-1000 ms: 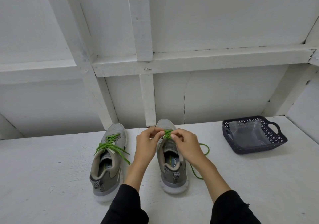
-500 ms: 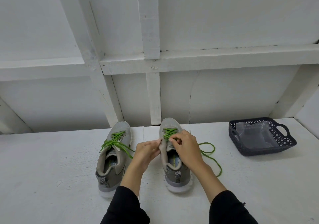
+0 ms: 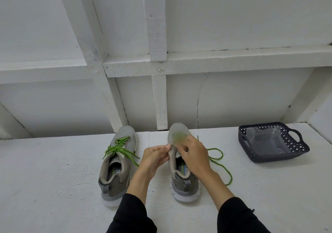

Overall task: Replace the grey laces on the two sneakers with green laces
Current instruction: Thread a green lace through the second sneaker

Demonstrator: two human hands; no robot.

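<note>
White bench: my hands (image 3: 158,158) (image 3: 193,154) pinch the right sneaker's (image 3: 179,161) lace (image 3: 218,159); I'd guess the loose tail could snag.

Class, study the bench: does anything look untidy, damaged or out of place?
The left sneaker has green lace ends lying loose, untied. A long green lace trails from the right sneaker across the bench. A thin crack runs down the wall panel behind.
</note>
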